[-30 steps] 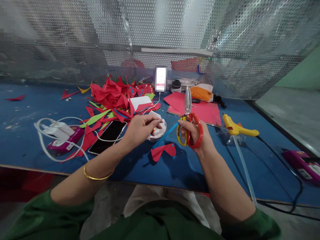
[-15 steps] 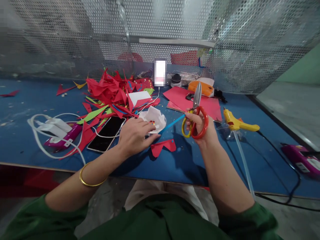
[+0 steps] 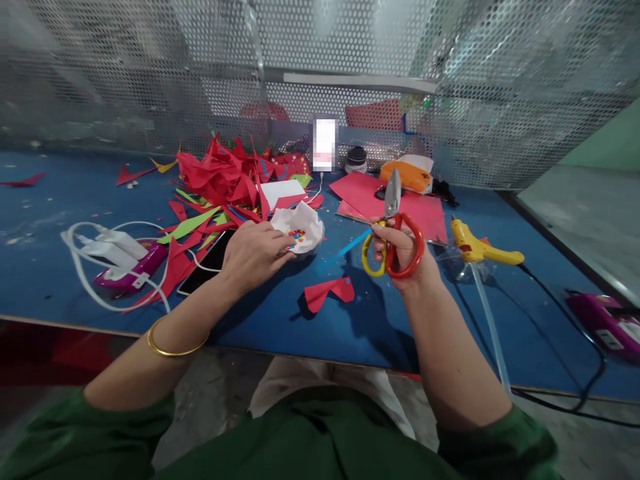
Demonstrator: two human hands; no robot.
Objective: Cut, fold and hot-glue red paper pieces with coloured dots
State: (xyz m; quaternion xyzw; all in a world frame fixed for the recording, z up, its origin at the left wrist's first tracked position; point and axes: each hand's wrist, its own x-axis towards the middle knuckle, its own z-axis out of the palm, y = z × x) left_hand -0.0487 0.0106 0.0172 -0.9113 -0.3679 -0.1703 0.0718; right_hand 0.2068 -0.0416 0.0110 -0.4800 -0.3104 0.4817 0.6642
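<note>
My left hand (image 3: 255, 252) is at the near left side of a small bowl (image 3: 316, 245) lined with white paper. Its fingertips reach over the rim and the thumb lies along the outside, gripping the edge. Tiny coloured paper bits (image 3: 299, 235) lie inside. My right hand (image 3: 407, 250) holds scissors (image 3: 394, 193) with one red and one yellow handle, blades pointing up. Between its thumb and fingers is also the end of a blue paper strip (image 3: 353, 245), whose free end is blurred. Below the strip lies a folded red paper shape (image 3: 329, 293) with a blue dot.
Red paper scraps (image 3: 220, 173) are heaped at the back left. A phone (image 3: 207, 263) and white chargers (image 3: 115, 247) lie left. Red sheets (image 3: 370, 193) are at the back; a yellow glue gun (image 3: 480, 250) lies right. Perforated metal (image 3: 345, 53) borders the table's rear.
My left hand has moved left, and the bowl has shifted left and slightly away with it. The blue strip's left end has come free of the left hand. My right hand still holds the scissors.
</note>
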